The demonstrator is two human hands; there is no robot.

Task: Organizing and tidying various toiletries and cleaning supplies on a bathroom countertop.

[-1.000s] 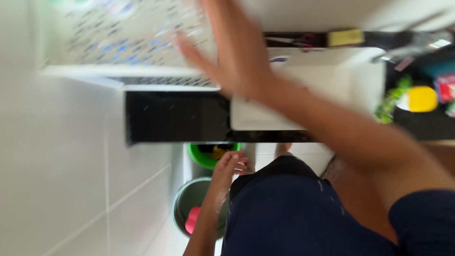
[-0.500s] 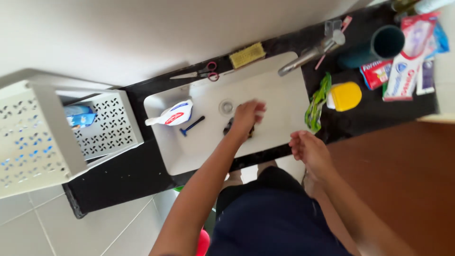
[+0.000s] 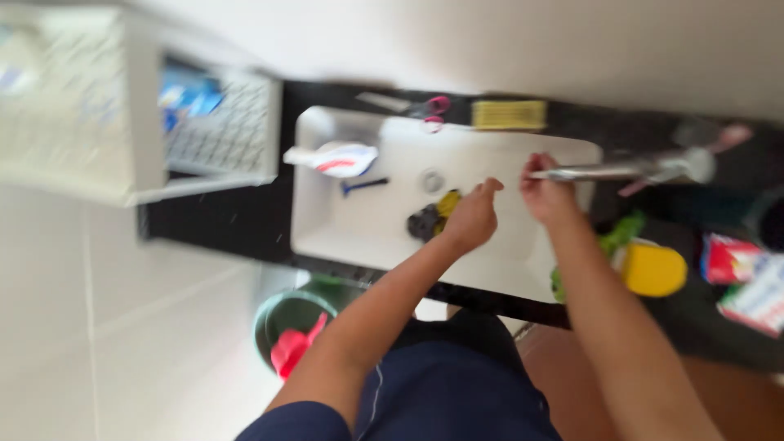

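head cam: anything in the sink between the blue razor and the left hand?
Yes. In the head view, the drain and a dark-and-yellow clump lie between the blue razor and the left hand, on the white sink floor.

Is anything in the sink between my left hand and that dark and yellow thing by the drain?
Nothing visible. The left hand hangs right beside the dark and yellow thing, with only bare white sink around them. Blur hides whether they touch.

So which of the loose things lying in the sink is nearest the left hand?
The dark and yellow lump, right beside the left hand. The blue razor and the white tube lie farther off, toward the sink's far end.
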